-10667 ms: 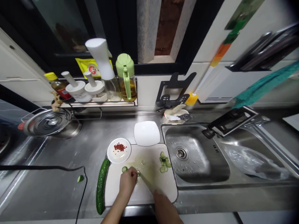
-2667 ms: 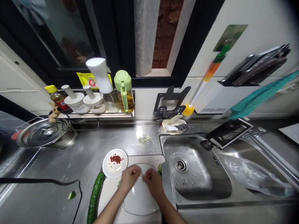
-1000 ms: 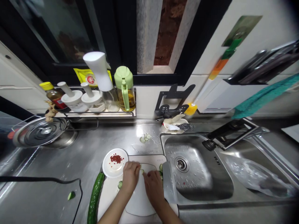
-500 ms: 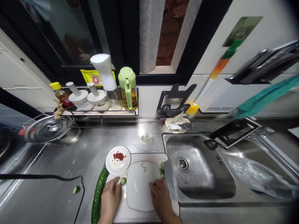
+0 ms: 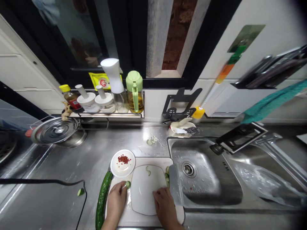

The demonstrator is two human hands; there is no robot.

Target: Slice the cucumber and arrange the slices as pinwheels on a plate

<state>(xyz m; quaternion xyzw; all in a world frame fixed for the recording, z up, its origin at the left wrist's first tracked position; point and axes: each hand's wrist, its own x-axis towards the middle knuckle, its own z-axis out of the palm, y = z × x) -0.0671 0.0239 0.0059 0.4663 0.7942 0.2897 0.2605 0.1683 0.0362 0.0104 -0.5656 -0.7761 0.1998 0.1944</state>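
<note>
Both grips are unclear: left hand (image 5: 116, 198) touches a round green cucumber piece (image 5: 128, 184), right hand (image 5: 165, 203) (perhaps steadying) a squarish white plate (image 5: 144, 191).

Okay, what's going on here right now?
A person works at a steel counter. The left hand has its fingertips at a small green cucumber piece on a white rectangular cutting board; whether it grips is unclear. The right hand is at the right edge of a white rounded-square plate on that board, bearing thin curved green cucumber pieces. A round white plate of small red bits and a long green cucumber lie at the board's left.
</note>
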